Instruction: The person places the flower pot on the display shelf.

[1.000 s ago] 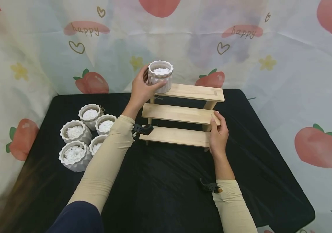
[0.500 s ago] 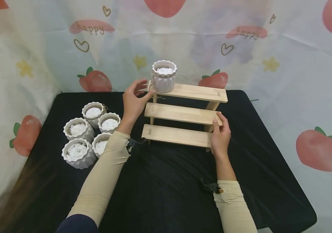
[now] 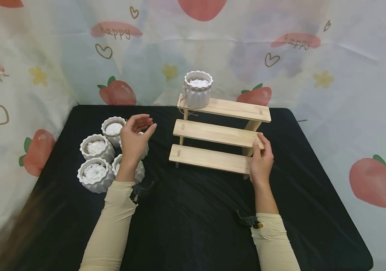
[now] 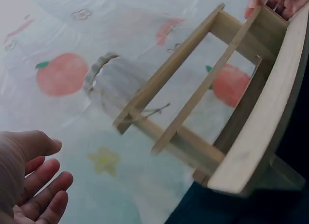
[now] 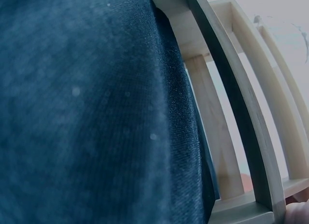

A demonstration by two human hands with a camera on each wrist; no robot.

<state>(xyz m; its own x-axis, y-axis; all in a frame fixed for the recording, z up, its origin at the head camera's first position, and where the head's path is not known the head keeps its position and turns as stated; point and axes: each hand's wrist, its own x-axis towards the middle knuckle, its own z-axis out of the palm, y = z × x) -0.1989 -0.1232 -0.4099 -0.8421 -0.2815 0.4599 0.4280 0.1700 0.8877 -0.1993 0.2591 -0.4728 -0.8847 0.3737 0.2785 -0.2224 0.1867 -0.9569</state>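
Since the earlier frame, the left hand (image 3: 135,137) has moved left, from beside the wooden stand (image 3: 237,108) to the five white pots (image 3: 108,152). Its thumb and fingers are apart and a little bent, with nothing between. The right hand (image 3: 262,158) pinches the right end of the middle shelf (image 3: 216,134). Those five pots stand on the dark bench (image 3: 193,226), left of the stand, with the left hand much nearer. They are round, with no long side; the stand is long from side to side. One more pot (image 3: 197,96) sits on its top left end. The left hand and wrist hide parts of two pots. Blue cloth (image 5: 96,113) fills most of the right wrist view.
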